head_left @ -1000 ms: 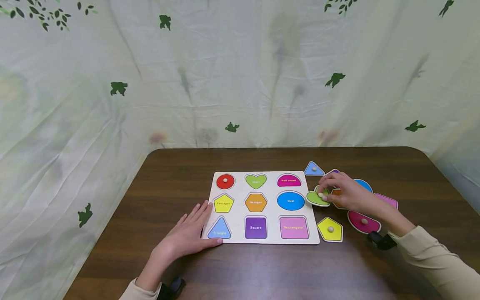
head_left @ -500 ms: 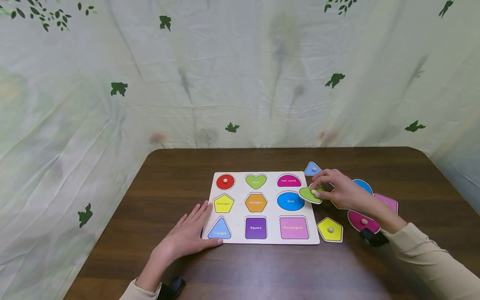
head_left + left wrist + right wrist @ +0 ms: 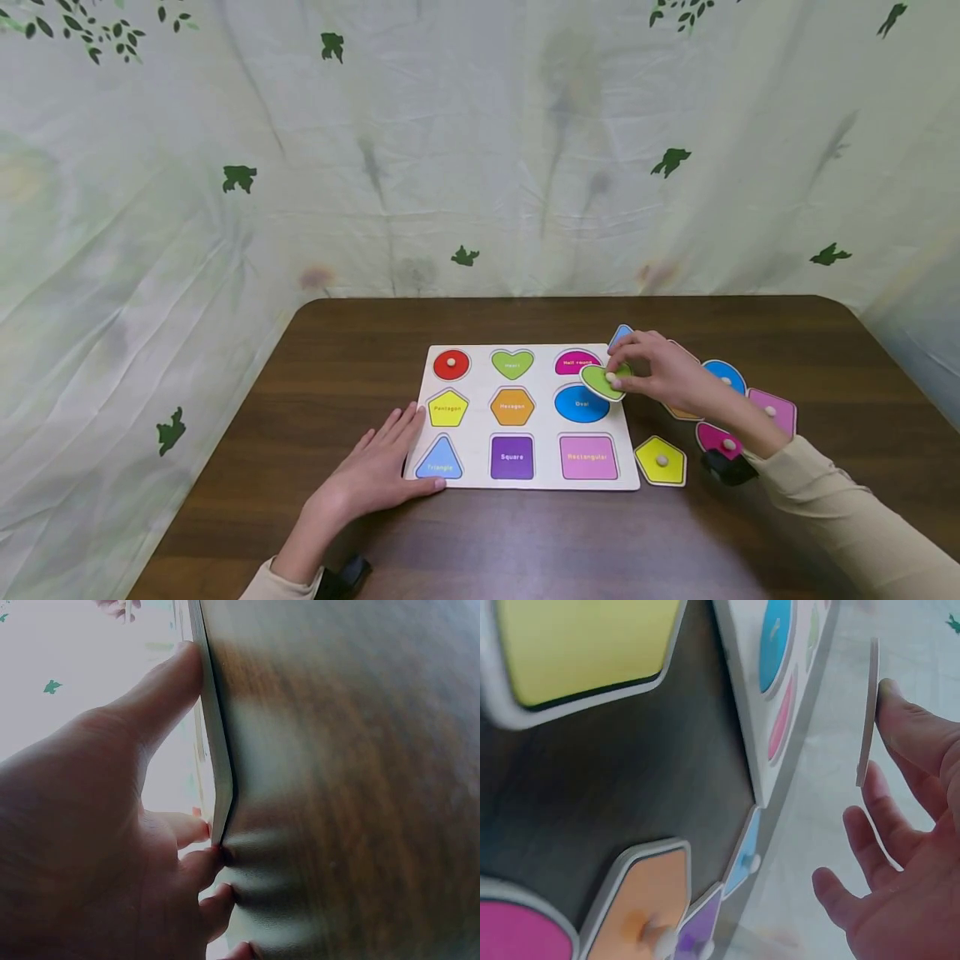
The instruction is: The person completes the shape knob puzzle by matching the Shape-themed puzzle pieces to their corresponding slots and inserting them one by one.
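Note:
My right hand (image 3: 671,377) pinches the small knob of a green heart puzzle piece (image 3: 597,383). The piece hovers over the right side of the white shape board (image 3: 476,437), overlapping the printed half round and oval. Seen from the right wrist, the piece (image 3: 868,712) is edge-on, held by the thumb and fingertips well off the table. My left hand (image 3: 381,468) lies with fingers spread against the board's left edge, its thumb (image 3: 169,686) on the front edge. A knobbed red circle (image 3: 442,368) sits in the board's far-left place; the other places show printed shapes.
Loose knobbed pieces lie right of the board: a yellow pentagon (image 3: 654,471), a magenta half round (image 3: 711,437), a pink rectangle (image 3: 780,408), a blue oval (image 3: 722,369), an orange hexagon (image 3: 641,892), a purple piece (image 3: 699,926) and a blue triangle (image 3: 620,333). A patterned curtain (image 3: 480,150) hangs behind.
My right hand has carried the green heart leftward, from among the loose pieces to above the board's right part. My left hand has stayed where it was.

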Demonstrator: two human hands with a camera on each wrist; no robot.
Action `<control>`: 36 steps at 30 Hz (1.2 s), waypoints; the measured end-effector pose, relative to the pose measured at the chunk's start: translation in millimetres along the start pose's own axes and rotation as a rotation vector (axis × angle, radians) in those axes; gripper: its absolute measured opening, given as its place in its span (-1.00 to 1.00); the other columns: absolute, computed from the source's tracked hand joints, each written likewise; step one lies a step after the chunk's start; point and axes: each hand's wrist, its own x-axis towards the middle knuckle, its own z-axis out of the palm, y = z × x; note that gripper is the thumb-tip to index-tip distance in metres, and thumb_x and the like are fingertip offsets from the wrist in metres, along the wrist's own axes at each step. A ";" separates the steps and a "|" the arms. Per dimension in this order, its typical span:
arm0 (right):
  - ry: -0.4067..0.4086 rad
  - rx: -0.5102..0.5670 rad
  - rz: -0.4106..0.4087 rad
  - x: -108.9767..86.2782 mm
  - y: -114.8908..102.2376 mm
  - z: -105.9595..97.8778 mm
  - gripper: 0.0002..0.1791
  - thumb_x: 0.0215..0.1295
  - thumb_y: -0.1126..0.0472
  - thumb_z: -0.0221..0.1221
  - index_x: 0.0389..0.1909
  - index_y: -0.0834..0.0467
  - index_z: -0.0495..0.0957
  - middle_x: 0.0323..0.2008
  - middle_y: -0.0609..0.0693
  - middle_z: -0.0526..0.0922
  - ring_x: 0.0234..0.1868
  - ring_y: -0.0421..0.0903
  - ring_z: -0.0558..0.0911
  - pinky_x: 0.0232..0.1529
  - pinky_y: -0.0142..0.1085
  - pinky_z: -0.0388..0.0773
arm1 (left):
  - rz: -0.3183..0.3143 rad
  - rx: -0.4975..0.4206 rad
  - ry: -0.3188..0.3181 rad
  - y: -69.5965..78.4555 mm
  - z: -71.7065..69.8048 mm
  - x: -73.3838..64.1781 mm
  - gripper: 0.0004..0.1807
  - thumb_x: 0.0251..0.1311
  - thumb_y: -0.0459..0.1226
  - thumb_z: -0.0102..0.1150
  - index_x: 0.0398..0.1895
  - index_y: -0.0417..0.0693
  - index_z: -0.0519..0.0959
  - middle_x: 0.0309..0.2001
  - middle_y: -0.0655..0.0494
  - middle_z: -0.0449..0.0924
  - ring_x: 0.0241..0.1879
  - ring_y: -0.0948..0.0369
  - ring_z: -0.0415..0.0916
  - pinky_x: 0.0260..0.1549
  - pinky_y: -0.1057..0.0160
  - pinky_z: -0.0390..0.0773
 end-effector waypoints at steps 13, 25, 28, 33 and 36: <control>0.035 0.086 0.010 24.8 -19.9 11.8 -0.89 0.18 0.18 0.40 -0.27 0.03 0.71 0.07 0.12 0.54 0.21 0.15 0.36 0.11 0.20 0.43 | -0.008 -0.005 -0.003 -0.3 -0.2 0.4 0.20 -0.01 0.37 0.22 0.57 -0.05 0.00 0.56 0.00 -0.08 0.53 -0.02 -0.21 0.38 -0.23 -0.08; 0.033 0.080 -0.048 44.9 -29.3 22.7 -0.91 0.18 0.20 0.40 -0.29 0.04 0.72 0.06 0.14 0.58 0.20 0.13 0.38 0.13 0.15 0.37 | -0.020 -0.010 -0.009 0.1 0.1 0.0 0.21 -0.03 0.36 0.24 0.57 -0.05 0.00 0.56 0.00 -0.07 0.53 -0.02 -0.21 0.38 -0.23 -0.08; 0.035 0.077 -0.071 49.9 -29.1 27.3 -0.91 0.17 0.23 0.40 -0.30 0.06 0.72 0.04 0.15 0.59 0.18 0.14 0.39 0.12 0.14 0.37 | -0.020 -0.008 -0.006 0.5 -0.3 -0.2 0.21 -0.03 0.36 0.24 0.57 -0.04 0.00 0.56 0.00 -0.07 0.53 -0.02 -0.21 0.38 -0.23 -0.08; 0.021 0.063 -0.050 58.1 -30.3 32.4 -0.94 0.20 0.21 0.38 -0.31 0.02 0.71 0.02 0.06 0.58 0.18 0.11 0.38 0.11 0.09 0.38 | -0.014 -0.005 -0.005 0.5 0.0 -0.6 0.21 -0.03 0.37 0.24 0.57 -0.05 0.00 0.56 0.00 -0.07 0.53 -0.02 -0.20 0.38 -0.23 -0.07; 0.007 0.052 -0.038 63.8 -31.2 35.3 -0.94 0.22 0.19 0.37 -0.29 0.01 0.71 0.04 0.04 0.57 0.19 0.09 0.37 0.11 0.06 0.40 | -0.013 -0.008 -0.005 0.3 0.5 -0.6 0.21 -0.03 0.37 0.24 0.57 -0.05 0.01 0.56 0.00 -0.07 0.53 -0.02 -0.20 0.38 -0.23 -0.07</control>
